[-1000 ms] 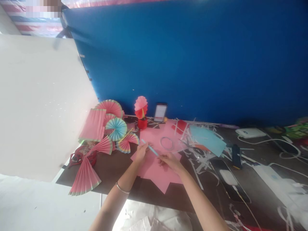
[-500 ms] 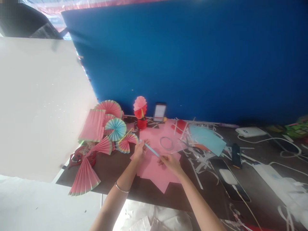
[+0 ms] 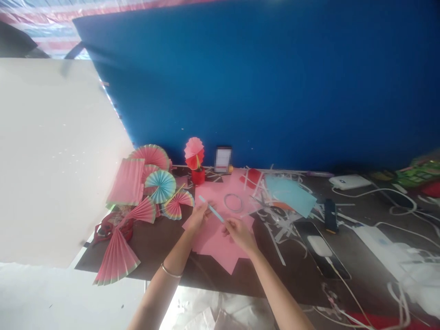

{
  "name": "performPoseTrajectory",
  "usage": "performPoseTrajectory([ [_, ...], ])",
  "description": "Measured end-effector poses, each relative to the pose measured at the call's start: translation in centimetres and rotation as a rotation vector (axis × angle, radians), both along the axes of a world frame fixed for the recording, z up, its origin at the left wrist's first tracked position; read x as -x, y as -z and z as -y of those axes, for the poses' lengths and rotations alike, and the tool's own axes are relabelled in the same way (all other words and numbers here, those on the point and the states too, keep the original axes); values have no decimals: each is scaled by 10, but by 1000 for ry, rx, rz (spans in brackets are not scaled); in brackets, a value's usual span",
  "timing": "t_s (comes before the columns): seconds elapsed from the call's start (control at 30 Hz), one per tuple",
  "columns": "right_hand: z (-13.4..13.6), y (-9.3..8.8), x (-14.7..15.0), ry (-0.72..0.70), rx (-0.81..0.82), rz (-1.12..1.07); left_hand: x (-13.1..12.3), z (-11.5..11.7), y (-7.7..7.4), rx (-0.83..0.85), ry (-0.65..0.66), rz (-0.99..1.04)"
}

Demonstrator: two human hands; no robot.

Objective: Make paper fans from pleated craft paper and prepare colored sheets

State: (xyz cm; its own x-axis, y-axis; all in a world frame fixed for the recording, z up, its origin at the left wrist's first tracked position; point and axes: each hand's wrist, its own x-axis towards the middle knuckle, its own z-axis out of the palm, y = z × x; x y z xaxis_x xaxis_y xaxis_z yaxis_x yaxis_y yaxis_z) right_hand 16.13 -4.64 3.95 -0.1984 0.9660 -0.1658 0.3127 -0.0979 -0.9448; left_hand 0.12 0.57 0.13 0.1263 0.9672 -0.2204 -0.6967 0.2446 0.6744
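While slanting a pale blue strip (image 3: pixel 216 213) over the pink paper (image 3: pixel 220 243), pinched its lower end in the right hand (image 3: pixel 240 235), with the grip pressed together, thumb to fingers. Had the rest of the strip running up and left from that grip, with the long axis on a clear diagonal, near right to far left. Held the left hand (image 3: pixel 198 217) right by the upper half, nearer the far tip, with the fingers partly spread; could not tell whether pinching the strip or merely touching it. Showed a bare stretch of blue between both hands, and the far tip poking free beyond the left! Had a grey ring (image 3: pixel 225 201) lying just past the strip, rightward, on the pink paper. Showed folded paper fans (image 3: pixel 161 186) off to the left on the dark surface (image 3: pixel 154 247), and white paper scraps (image 3: pixel 286 224) heaped to the right.
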Motion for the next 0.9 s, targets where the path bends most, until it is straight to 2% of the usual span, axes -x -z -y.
performPoseTrajectory([
  [0.2,3,7,10,18,-12,-60,-3,4,5,-64,-11,-145],
  [0.43,8,18,15,44,-79,0,1,-1,2,-56,-90,-67],
  [0.53,12,17,15,17,-98,3,1,-2,4,-60,-117,-68],
  [0.73,16,7,17,-31,-261,84,6,-6,2,-15,-217,4],
  [0.83,20,9,15,-8,-269,66,14,-10,-1,-4,-316,-13],
  [0.9,22,14,10,23,-281,70,19,-10,-3,-17,-333,-54],
])
